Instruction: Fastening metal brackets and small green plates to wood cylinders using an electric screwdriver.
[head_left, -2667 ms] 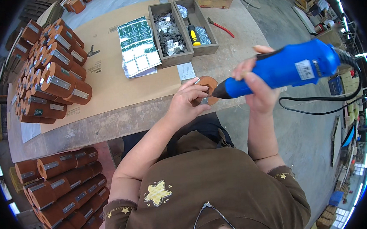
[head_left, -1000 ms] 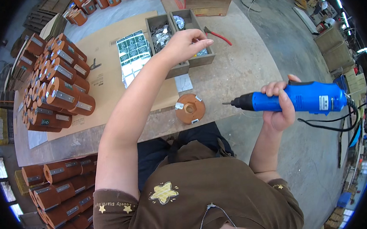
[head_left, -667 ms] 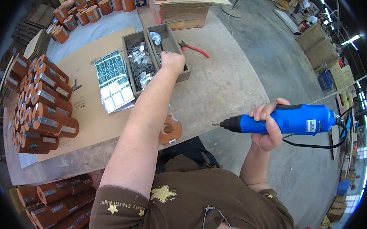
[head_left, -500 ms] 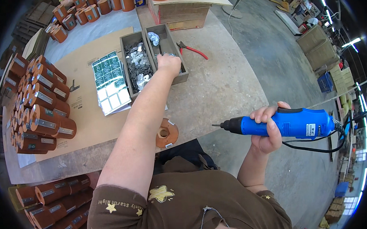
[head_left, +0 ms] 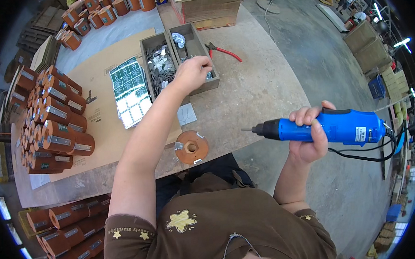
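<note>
Your power screwdriver (head_left: 338, 126) is bright blue, its nose (head_left: 266, 129) black. The ring-shaped block (head_left: 201, 151) before you is orange-brown with silvery patches at its rim; the stacked cylinders (head_left: 59, 137) to your left repeat that orange-brown, striped silver-grey. The label sheets (head_left: 131, 91) show a grid, green with white marks above, white squares below. Pliers (head_left: 229, 54): red-handled. Your shirt (head_left: 249, 211): brown, with yellow stars. Surface (head_left: 257, 87): dull greyish tan.

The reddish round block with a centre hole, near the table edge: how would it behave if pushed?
The reddish round block, its flat face up, would probably slide rather than roll. It seems stiff, with a crisp circular outline. Tipped onto its curved side, it might roll unevenly, given the small metal pieces at its rim.
</note>
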A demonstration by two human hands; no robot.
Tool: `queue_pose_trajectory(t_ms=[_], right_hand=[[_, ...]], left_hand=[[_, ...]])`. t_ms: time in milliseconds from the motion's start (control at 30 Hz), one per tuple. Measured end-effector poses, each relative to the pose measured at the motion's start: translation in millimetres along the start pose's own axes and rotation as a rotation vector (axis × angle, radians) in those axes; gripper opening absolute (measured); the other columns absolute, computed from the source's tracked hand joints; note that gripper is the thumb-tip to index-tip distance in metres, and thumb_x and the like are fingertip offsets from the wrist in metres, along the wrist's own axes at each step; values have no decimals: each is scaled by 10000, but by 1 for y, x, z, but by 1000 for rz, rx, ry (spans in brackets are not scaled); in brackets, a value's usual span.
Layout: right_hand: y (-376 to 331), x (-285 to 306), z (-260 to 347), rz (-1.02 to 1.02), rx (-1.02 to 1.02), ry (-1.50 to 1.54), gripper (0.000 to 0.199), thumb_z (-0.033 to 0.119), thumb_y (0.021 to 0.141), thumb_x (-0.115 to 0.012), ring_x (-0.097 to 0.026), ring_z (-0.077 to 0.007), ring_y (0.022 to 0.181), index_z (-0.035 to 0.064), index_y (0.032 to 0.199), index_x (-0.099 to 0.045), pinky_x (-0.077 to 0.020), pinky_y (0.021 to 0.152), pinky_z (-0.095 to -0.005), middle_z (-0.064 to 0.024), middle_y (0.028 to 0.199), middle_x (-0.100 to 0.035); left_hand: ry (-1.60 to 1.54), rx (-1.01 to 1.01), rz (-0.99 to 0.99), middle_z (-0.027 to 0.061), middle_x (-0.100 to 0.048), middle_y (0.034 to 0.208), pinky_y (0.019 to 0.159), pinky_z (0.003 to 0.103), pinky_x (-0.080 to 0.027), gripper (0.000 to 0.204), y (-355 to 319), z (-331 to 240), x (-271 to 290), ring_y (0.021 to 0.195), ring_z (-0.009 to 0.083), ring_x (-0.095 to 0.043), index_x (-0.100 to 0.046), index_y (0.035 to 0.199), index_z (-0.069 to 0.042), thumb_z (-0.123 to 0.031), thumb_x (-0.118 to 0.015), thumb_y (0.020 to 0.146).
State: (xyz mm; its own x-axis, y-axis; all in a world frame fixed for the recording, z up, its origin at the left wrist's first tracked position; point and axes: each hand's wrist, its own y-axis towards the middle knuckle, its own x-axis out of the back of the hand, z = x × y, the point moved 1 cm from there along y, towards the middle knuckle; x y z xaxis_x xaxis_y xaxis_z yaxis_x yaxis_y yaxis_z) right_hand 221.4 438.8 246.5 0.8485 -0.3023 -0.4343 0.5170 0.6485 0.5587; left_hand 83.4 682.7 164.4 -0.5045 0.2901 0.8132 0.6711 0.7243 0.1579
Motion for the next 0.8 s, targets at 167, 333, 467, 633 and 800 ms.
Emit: queue_pose_trajectory(t_ms=[167,333,467,633,800], right_hand=[[13,-13,9,15,122,166,437,126,797,-495,-488,-187,743,39,1199,-349,-418,729,-386,-69,792,-507],[15,-28,14,141,182,315,456,162,816,-492,-491,-185,766,52,1228,-331,-422,744,-393,-65,828,-512],[8,-39,13,199,168,320,461,156,815,-489,-491,-185,765,53,1234,-326,-421,738,-393,-68,831,-513],[1,-47,17,253,157,296,480,143,813,-490,-493,-189,768,54,1248,-308,-418,726,-392,-71,836,-514],[2,-53,22,352,140,317,495,134,809,-501,-492,-185,757,57,1254,-298,-417,707,-381,-67,819,-508]], left_hand=[[-754,-105,116,32,-530,817,707,245,-425,64,-76,-38,14,750,107,-498,-515,873,-14,-42,-459,860],[-1071,-178,136,25,-510,865,714,239,-421,88,-123,-58,17,768,97,-484,-499,915,-27,-53,-418,897],[-1135,-173,151,27,-510,864,715,235,-419,93,-142,-58,20,773,96,-489,-496,928,-27,-75,-419,906],[-1113,-192,159,21,-504,836,708,240,-413,103,-154,-57,25,759,94,-484,-496,920,-26,-77,-407,910],[-1086,-165,254,14,-500,812,696,235,-404,101,-163,-56,34,747,91,-474,-497,904,-31,-87,-413,910]])
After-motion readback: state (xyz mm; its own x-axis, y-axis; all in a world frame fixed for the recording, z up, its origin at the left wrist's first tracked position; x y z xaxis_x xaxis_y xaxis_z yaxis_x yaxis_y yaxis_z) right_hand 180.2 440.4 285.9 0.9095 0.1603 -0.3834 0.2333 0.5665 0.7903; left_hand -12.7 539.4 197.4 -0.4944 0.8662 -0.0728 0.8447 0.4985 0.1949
